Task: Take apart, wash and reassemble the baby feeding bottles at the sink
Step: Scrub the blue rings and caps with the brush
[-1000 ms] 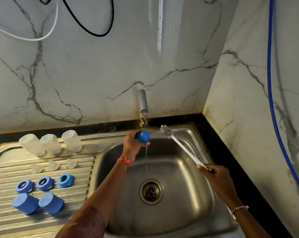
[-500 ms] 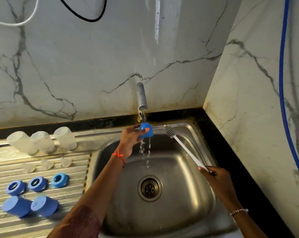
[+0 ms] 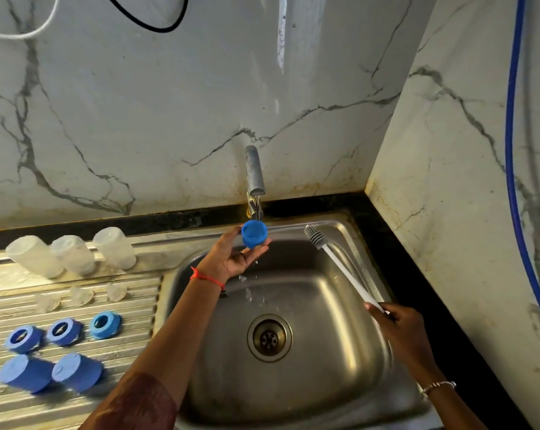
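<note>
We see the left hand (image 3: 234, 259) raised over the back of the sink (image 3: 334, 308), palm turned up, with the blue cap (image 3: 254, 233) pinched between thumb and fingertips. The cap sits right under the spout of the tap (image 3: 254, 172). A thin stream of water meets it, and drops (image 3: 250, 293) fall from the hand toward the drain (image 3: 269, 337). A red thread (image 3: 206, 277) circles that wrist. The right hand (image 3: 399, 324) is curled round the lower end of the bottle brush (image 3: 346, 271), whose white handle slants up and left over the basin. Its grey bristled head is near the back rim of the sink, just to the right of the cap and not touching it. A beaded bracelet (image 3: 438, 385) sits on the right wrist. To the left, on the ribbed draining board (image 3: 132, 346), we count three clear bottles (image 3: 73, 254) in a row along the back edge. In front of them are three clear teats (image 3: 82, 296), then three blue rings (image 3: 64, 331), and nearest us two spare caps (image 3: 77, 371) side by side. A dark worktop (image 3: 386, 243) borders the sink at the back and right, under marble-patterned walls. A blue hose (image 3: 510, 150) runs down the right wall.
</note>
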